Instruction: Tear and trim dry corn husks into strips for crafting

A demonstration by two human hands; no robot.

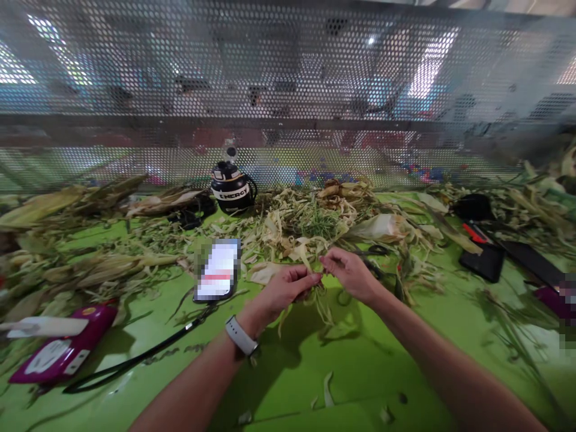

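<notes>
Strips of pale, dry corn husk (306,255) run up and hang down between my two hands. My left hand (288,289), with a light-strapped watch (240,336) on its wrist, pinches the strips between thumb and fingers. Just to the right, my right hand (348,273) is closed in a pinch near the upper part of the strips; its fingertips hide what they grip. Behind both hands lies a heap of shredded husk (292,219), with a wider husk leaf (378,228) at its right.
On the green table (373,372), a lit phone (218,270) with a black strap lies left of my hands. Further left is a purple device (67,348). A black jug (231,189) stands before the perforated metal screen (288,72). A black case (482,261) lies right.
</notes>
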